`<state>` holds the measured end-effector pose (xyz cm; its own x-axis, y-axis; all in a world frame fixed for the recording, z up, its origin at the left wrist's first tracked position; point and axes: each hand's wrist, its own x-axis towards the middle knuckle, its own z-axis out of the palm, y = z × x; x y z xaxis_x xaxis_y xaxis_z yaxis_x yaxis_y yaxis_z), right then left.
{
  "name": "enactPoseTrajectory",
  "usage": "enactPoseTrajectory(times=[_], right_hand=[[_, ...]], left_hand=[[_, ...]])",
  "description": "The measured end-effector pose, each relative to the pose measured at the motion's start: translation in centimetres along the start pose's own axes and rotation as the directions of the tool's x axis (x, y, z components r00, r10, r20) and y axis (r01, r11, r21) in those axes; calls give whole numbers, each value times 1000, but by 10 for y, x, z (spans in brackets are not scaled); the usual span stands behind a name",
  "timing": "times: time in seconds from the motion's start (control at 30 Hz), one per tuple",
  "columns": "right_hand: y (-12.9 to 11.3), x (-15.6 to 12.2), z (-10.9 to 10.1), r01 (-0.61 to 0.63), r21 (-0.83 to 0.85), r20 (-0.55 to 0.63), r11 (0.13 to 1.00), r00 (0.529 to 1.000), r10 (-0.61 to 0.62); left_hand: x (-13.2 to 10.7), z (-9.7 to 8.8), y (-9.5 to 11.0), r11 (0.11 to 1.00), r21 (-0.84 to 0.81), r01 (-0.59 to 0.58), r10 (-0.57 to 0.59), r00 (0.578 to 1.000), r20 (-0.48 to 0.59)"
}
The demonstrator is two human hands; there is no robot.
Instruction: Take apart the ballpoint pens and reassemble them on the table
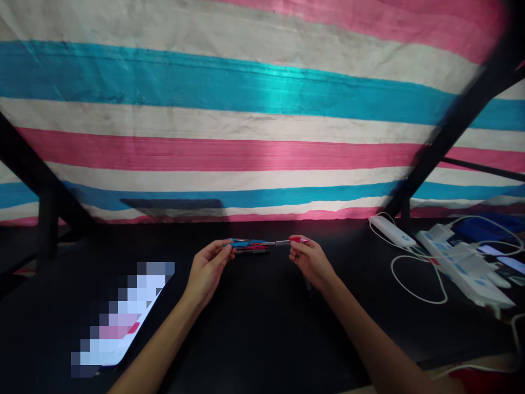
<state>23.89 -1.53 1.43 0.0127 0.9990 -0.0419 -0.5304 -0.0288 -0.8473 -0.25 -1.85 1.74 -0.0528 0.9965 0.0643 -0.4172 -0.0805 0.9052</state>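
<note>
Left hand (209, 268) pinched around a small bundle of blue and pink pens (250, 246), held just above the black tabletop (262, 328) at centre. Right hand (309, 257) gripping a red-capped pen (293, 241), tip toward the bundle. At 8 o'clock from the hands, a lit phone screen (123, 317), flat on the black surface. At 3 o'clock, a white power strip (459, 262) with white cables (414, 290) and a white power bank (391, 230). Nothing between the hands and the bundle. Behind, at 12 o'clock, a striped pink, white and teal tarpaulin (246, 109), crossed by black frame bars (451, 126).

Glossy plastic pens (250, 246), matt tabletop (262, 328)
</note>
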Motion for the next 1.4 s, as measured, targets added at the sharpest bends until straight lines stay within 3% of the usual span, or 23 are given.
enactPoseTrajectory(times=[0.63, 0.8, 0.93, 1.03, 1.27, 1.4], right_hand=[[0, -3, 2, 13, -6, 54, 1000, 998, -13], [4, -7, 5, 111, -218, 116, 970, 989, -87], [4, -11, 8, 204, -447, 183, 871, 974, -134], [3, -12, 8, 201, -543, 182, 815, 976, -119], [8, -11, 5, 120, -664, 209, 738, 978, 29], [3, -11, 5, 195, -577, 230, 793, 971, -71]], left_hand=[[-2, 1, -4, 998, 60, -16, 14, 999, 33], [-5, 2, -6, 972, 224, -69, 43, 992, 119], [-8, 4, -7, 924, 363, -120, 51, 980, 193], [-8, 3, -8, 876, 447, -179, 88, 972, 216], [-5, -3, -11, 858, 472, -201, 106, 970, 220], [-3, -3, -8, 885, 427, -186, 102, 972, 211]])
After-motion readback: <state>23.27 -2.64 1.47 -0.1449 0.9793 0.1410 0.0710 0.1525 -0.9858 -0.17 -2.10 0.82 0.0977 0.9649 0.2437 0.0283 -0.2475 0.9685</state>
